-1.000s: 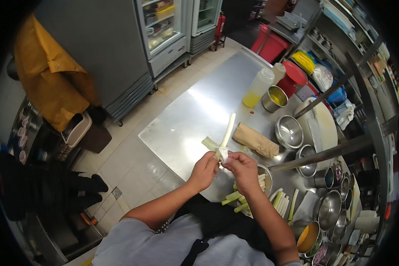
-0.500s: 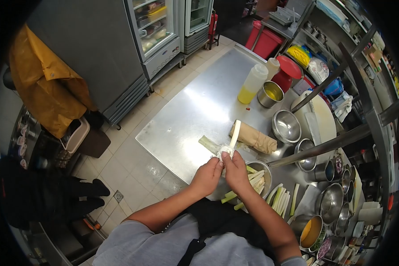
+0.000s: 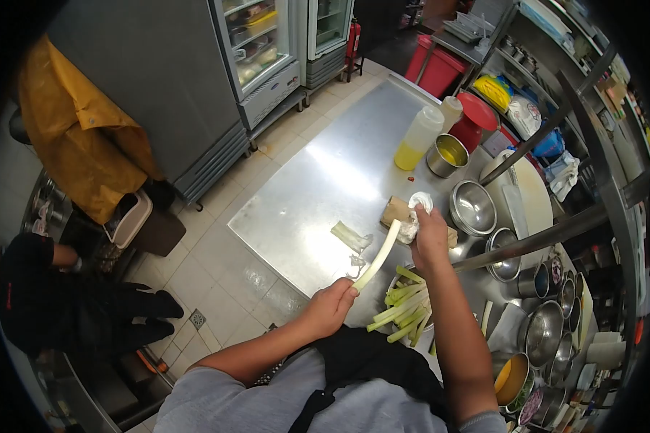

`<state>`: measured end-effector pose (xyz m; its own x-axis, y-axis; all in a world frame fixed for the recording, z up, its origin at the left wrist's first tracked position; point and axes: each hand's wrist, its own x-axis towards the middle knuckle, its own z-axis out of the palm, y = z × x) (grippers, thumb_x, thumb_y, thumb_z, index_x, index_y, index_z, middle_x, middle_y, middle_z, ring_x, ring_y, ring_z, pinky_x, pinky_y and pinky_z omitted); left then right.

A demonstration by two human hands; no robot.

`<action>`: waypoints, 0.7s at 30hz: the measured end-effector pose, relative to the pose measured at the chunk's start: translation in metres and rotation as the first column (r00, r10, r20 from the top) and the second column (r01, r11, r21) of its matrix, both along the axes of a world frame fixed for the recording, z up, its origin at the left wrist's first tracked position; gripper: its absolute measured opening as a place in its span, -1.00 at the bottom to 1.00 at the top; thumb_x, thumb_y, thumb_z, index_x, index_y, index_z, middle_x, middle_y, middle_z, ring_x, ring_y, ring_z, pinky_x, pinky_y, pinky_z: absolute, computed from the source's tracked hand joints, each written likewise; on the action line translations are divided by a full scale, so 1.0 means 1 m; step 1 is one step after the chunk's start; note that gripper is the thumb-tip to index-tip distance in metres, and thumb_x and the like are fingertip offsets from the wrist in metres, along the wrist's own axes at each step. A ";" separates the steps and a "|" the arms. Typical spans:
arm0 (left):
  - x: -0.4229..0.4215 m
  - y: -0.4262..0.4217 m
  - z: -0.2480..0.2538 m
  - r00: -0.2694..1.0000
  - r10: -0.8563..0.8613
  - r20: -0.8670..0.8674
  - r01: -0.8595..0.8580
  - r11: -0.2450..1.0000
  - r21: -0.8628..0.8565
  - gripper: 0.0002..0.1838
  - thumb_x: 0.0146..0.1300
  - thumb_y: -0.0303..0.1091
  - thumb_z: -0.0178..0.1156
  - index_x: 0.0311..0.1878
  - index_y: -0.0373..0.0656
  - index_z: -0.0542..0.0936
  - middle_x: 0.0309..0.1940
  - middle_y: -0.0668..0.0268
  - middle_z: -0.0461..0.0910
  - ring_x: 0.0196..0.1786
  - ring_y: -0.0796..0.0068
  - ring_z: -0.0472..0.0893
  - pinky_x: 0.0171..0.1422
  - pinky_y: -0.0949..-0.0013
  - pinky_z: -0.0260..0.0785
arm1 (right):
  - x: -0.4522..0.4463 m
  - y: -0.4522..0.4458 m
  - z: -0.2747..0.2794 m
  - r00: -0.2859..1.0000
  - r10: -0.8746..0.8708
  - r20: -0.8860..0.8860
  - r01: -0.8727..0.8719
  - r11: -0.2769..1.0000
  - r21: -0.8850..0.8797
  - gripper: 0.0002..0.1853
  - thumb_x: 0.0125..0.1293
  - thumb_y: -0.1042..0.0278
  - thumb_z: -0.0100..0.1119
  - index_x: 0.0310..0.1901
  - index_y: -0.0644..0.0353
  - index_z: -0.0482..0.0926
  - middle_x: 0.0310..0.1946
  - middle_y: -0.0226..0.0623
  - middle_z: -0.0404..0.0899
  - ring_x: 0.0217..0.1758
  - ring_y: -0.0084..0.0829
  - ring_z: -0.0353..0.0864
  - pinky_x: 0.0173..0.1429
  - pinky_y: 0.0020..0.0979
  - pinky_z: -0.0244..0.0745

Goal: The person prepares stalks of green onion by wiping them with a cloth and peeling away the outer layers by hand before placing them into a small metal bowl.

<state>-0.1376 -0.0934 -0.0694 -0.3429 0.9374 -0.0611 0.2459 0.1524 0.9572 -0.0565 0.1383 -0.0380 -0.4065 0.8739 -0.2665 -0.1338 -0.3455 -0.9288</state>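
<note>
My left hand [image 3: 329, 307] is closed around the lower end of a pale, slightly curved celery stalk [image 3: 380, 258], which points up and away over the table. Crumpled white paper towel [image 3: 417, 209] is bunched in my right hand [image 3: 431, 234], apart from the stalk and above a brown paper-wrapped bundle [image 3: 395, 210]. Below my right forearm, a metal bowl, mostly hidden, is heaped with pale green stalks [image 3: 406, 307]. A flattened greenish scrap [image 3: 350, 236] lies on the steel table [image 3: 296, 209] beyond my left hand.
Further back stand a squeeze bottle of yellow liquid [image 3: 417, 141] and a metal pot [image 3: 448, 154]. Metal bowls [image 3: 474, 206] line the right side, under a slanting metal bar [image 3: 534, 234]. A person in dark clothes [image 3: 58, 296] stands at the far left.
My hands, together around the towel and stalk before, have separated. The right moved up and right with the towel; the left keeps the stalk, lower and nearer me.
</note>
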 end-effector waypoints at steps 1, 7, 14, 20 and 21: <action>-0.001 0.000 -0.003 1.000 0.002 0.001 -0.002 1.000 -0.002 -0.73 0.47 -0.20 -0.10 -0.15 -0.24 0.40 -0.50 0.06 0.52 -0.36 -0.05 0.56 -0.27 0.10 0.37 | 0.001 -0.004 0.000 1.000 0.002 0.001 -0.002 1.000 -0.002 -0.75 0.45 0.27 -0.02 0.05 0.19 0.42 -0.26 -0.39 0.54 -0.28 -0.51 0.56 -0.26 -0.42 0.51; 0.001 0.014 0.001 0.983 0.074 0.171 -0.085 0.995 0.059 -0.74 0.49 -0.23 -0.11 -0.16 -0.24 0.42 -0.58 0.26 0.45 -0.49 0.39 0.48 -0.34 0.31 0.34 | 0.000 -0.041 0.005 0.989 0.110 -0.100 -0.133 0.954 -0.269 -0.75 0.45 0.26 -0.02 0.06 0.16 0.43 -0.21 -0.37 0.55 -0.23 -0.48 0.59 -0.21 -0.43 0.56; -0.003 0.028 0.004 0.974 0.033 0.222 -0.052 0.995 0.084 -0.70 0.50 -0.22 -0.11 -0.18 -0.26 0.49 -0.56 0.36 0.46 -0.52 0.61 0.41 -0.40 0.49 0.27 | 0.002 -0.100 0.013 0.854 0.362 0.373 -0.434 0.892 0.129 -0.63 0.47 0.05 -0.04 -0.17 0.26 0.48 -0.47 -0.38 0.49 -0.28 -0.61 0.50 -0.20 -0.43 0.48; -0.060 0.057 0.011 0.988 0.136 0.075 -0.140 0.989 0.052 -0.61 0.41 -0.17 0.00 -0.26 -0.32 0.64 -0.41 0.32 0.59 -0.29 0.52 0.52 -0.14 0.44 0.36 | 0.008 -0.088 -0.009 0.818 0.459 0.348 -0.525 0.843 0.121 -0.64 0.49 0.09 -0.06 -0.18 0.28 0.50 -0.47 -0.47 0.41 -0.36 -0.64 0.37 -0.25 -0.54 0.34; -0.061 0.067 0.012 0.976 0.084 0.199 -0.099 0.993 0.068 -0.62 0.41 -0.18 0.02 -0.27 -0.32 0.64 -0.43 0.35 0.58 -0.32 0.56 0.51 -0.18 0.46 0.36 | 0.005 -0.091 -0.008 0.802 0.497 0.330 -0.564 0.813 0.146 -0.64 0.49 0.09 -0.06 -0.15 0.28 0.51 -0.46 -0.47 0.41 -0.36 -0.63 0.38 -0.26 -0.53 0.35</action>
<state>-0.1990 -0.0268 -0.0577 -0.4158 0.9072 -0.0640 0.0412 0.0891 0.9952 -0.0512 0.0471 -0.0462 -0.7670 0.5889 -0.2547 0.2689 -0.0654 -0.9609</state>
